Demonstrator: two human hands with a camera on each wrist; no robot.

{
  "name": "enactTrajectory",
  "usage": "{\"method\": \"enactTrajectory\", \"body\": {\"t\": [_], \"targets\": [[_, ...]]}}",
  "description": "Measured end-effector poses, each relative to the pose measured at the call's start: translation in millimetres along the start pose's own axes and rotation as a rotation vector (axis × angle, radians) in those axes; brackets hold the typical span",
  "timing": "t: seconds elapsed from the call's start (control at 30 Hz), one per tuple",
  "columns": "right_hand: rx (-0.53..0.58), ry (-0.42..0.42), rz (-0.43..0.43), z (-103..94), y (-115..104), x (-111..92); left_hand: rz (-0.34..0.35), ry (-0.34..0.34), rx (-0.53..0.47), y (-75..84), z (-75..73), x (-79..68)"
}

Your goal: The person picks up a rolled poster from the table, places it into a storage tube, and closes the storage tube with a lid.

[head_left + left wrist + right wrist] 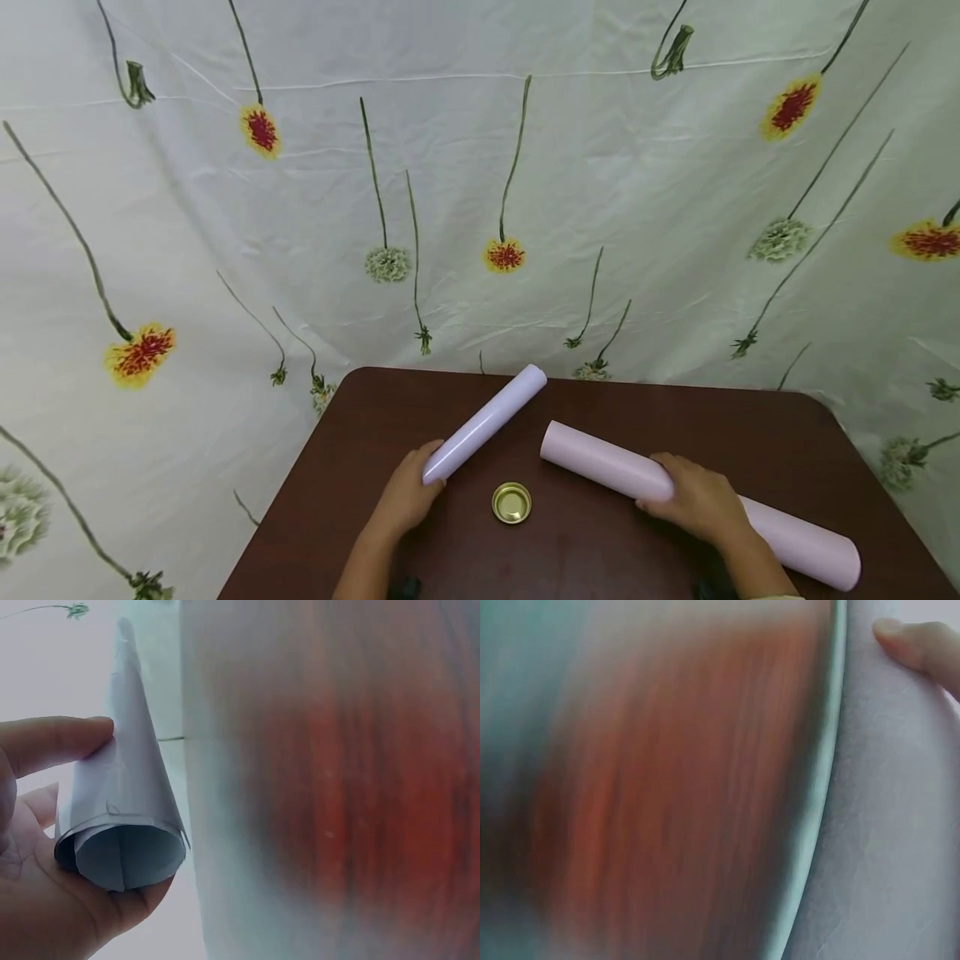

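Observation:
My left hand (406, 492) grips the near end of a glossy white paper roll (487, 423), which slants away to the right. In the left wrist view, thumb and fingers curl round the white roll (124, 787), and its hollow end shows. My right hand (697, 497) holds a thicker pale pink roll (600, 457) about its middle; that roll slants down to the right. Only the thumb (911, 645) on the pink roll (885, 810) shows in the right wrist view. Between the hands a small gold round dish (512, 503) sits on the table.
The dark brown wooden table (420, 392) has rounded far corners. Behind it hangs a white cloth (450, 183) printed with flowers. Small dark objects, too dim to tell, show at the bottom edge near both wrists.

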State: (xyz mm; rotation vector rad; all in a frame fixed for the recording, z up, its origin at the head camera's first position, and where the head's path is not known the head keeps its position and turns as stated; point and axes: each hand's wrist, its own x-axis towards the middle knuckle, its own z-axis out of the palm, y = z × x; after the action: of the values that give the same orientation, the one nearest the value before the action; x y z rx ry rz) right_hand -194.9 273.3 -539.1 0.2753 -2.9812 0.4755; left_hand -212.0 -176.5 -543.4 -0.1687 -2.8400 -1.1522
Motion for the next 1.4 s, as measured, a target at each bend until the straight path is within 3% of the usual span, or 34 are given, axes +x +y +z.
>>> {"method": "enactTrajectory", "body": {"t": [0.23,0.57,0.93,1.4], "targets": [[-0.003,0.092,-0.022,-5.6,5,-1,-0.053,-0.018,-0.101,4.3,-6.1,-0.8],[-0.037,0.271,-0.081,-11.0,9,-1,-0.072,-0.015,-0.184,11.3,-14.1,-2.3],[-0.016,0.502,-0.154,-17.4,14,1,-0.104,-0.03,-0.257,11.2,-16.5,-1.9],[0.012,0.579,-0.15,-17.4,23,2,-0.073,0.011,-0.324,9.4,-21.2,-3.7]]}}
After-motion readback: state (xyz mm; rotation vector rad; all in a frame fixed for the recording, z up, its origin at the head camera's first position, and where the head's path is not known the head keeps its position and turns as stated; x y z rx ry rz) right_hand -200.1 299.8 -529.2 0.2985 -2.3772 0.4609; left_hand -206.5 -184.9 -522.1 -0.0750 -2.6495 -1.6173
